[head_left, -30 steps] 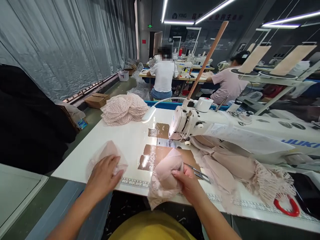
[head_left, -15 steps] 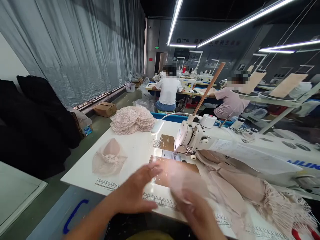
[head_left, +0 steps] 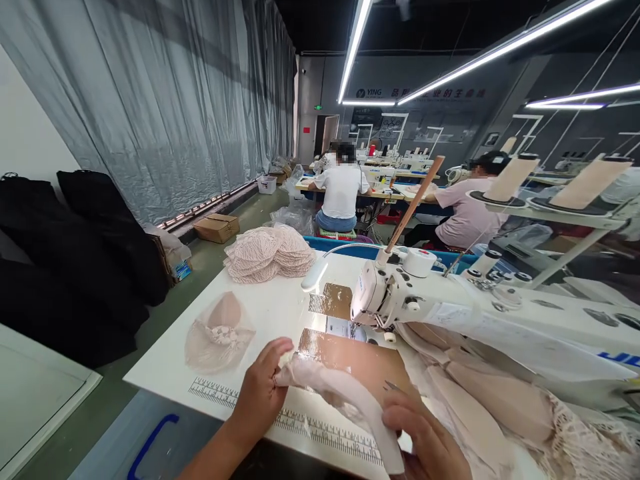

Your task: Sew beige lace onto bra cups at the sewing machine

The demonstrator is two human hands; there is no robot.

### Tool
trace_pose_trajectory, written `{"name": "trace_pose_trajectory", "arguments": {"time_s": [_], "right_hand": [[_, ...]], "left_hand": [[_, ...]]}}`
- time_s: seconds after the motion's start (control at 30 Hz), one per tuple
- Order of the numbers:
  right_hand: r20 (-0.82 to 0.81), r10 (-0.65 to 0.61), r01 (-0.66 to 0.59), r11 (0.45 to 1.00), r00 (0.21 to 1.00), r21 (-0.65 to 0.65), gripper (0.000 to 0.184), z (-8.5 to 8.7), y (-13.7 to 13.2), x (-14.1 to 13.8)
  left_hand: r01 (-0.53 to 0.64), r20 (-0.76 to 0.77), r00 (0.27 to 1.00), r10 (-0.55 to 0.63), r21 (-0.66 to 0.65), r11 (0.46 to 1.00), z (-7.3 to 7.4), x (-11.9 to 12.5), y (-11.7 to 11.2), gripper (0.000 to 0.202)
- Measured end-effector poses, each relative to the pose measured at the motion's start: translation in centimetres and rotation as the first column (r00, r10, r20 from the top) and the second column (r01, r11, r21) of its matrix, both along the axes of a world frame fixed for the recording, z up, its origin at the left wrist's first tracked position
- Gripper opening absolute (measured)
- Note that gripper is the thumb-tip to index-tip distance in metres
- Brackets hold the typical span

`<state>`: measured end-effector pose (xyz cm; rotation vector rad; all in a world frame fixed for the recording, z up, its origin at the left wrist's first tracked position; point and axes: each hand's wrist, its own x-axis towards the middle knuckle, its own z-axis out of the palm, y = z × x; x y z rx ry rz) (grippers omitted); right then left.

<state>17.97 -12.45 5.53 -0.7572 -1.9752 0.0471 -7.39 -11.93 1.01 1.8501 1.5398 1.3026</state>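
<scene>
My left hand [head_left: 263, 387] pinches one end of a pale pink bra cup [head_left: 345, 387], held edge-on so that it arches above the front of the sewing table. At the cup's other end, my right hand [head_left: 425, 427] is closed on it with the fingers along its rim. A thin pointed metal tip [head_left: 393, 385] sticks out by the right fingers; the rest of that tool is hidden. Behind the cup lies a brown plate [head_left: 350, 353] in front of the sewing machine's head [head_left: 373, 293]. To the left, a sheer fabric piece with a cup [head_left: 220, 333] rests on the tabletop.
A stack of pink lace pieces [head_left: 267, 253] sits at the table's back left. Joined beige pieces [head_left: 480, 387] spread under the machine arm to the right. A ruler strip [head_left: 320, 427] runs along the front edge. Two people [head_left: 343, 190] sit at machines farther off.
Both hands were apart and blurred, with the pale cup near the right one. Now my left hand has taken the cup's left end, and the cup is turned edge-on between both hands.
</scene>
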Motion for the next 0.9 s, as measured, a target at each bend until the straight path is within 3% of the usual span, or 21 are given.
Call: {"name": "trace_pose_trajectory", "arguments": {"time_s": [0.07,0.13,0.23,0.33,0.4,0.43,0.47,0.53,0.57,0.6,0.63,0.7,0.73,0.77,0.83,0.9], "right_hand": [[-0.045,-0.059,0.058,0.998,0.997,-0.030,0.022,0.1,0.5,-0.4],[-0.085,-0.116,0.110,0.991,0.990,-0.070,0.019,0.2,0.9,-0.8],[-0.090,-0.116,0.107,0.989,0.989,-0.102,0.017,0.3,1.6,-1.1],[-0.073,-0.070,0.062,0.993,0.995,-0.103,0.021,-0.2,2.4,-1.3],[-0.082,-0.019,-0.003,0.968,0.996,-0.252,0.019,-1.0,2.9,-1.5],[-0.092,0.033,-0.067,0.913,0.995,-0.402,0.016,-1.4,3.1,-1.7],[-0.119,0.095,-0.147,0.805,0.988,-0.575,0.011,-1.8,3.2,-1.9],[-0.263,0.211,-0.332,0.439,0.941,-0.835,0.008,-2.6,3.2,-2.3],[-0.367,0.234,-0.421,0.247,0.900,-0.873,0.013,-2.9,3.1,-2.5],[-0.473,0.228,-0.502,0.088,0.851,-0.861,0.018,-3.2,2.9,-2.7],[-0.567,0.201,-0.572,-0.038,0.799,-0.819,0.021,-3.4,2.8,-2.9],[-0.704,0.129,-0.673,-0.217,0.699,-0.707,0.028,-3.6,2.5,-3.2],[-0.739,0.093,-0.696,-0.273,0.668,-0.664,0.030,-3.6,2.4,-3.3],[-0.758,0.057,-0.711,-0.306,0.650,-0.633,0.032,-3.7,2.3,-3.3],[-0.748,-0.013,-0.719,-0.287,0.664,-0.633,0.032,-3.9,2.4,-3.0],[-0.698,-0.087,-0.700,-0.186,0.710,-0.689,0.031,-4.0,2.5,-2.6]], "left_hand": [[-0.031,-0.053,0.998,0.034,0.070,0.997,0.3,-0.8,0.1,0.038],[0.063,-0.063,0.996,-0.060,0.054,0.997,0.6,-1.2,0.1,0.029],[0.270,0.064,0.963,-0.263,-0.174,0.947,1.0,-0.9,0.2,0.018],[0.439,0.364,0.881,-0.301,-0.393,0.808,1.4,0.0,0.2,0.037],[0.634,0.576,0.736,-0.356,-0.400,0.662,1.7,0.6,0.0,0.041],[0.734,0.656,0.637,-0.404,-0.357,0.578,2.0,0.8,-0.1,0.041],[0.814,0.710,0.539,-0.453,-0.302,0.496,2.3,0.9,-0.3,0.042],[0.895,0.741,0.415,-0.527,-0.229,0.383,3.0,0.9,-0.5,0.061],[0.896,0.726,0.418,-0.545,-0.233,0.377,3.3,0.9,-0.5,0.073],[0.870,0.683,0.475,-0.556,-0.269,0.413,3.5,0.9,-0.5,0.081],[0.809,0.602,0.576,-0.553,-0.324,0.490,3.6,0.9,-0.3,0.084],[0.632,0.382,0.773,-0.506,-0.396,0.666,3.4,1.1,0.1,0.084],[0.574,0.312,0.819,-0.482,-0.415,0.706,3.2,1.2,0.4,0.084],[0.569,0.305,0.822,-0.481,-0.437,0.696,2.9,1.3,0.7,0.084],[0.684,0.464,0.729,-0.502,-0.475,0.553,2.3,1.4,1.1,0.075],[0.788,0.638,0.616,-0.462,-0.480,0.386,1.9,1.2,1.3,0.052]]}}
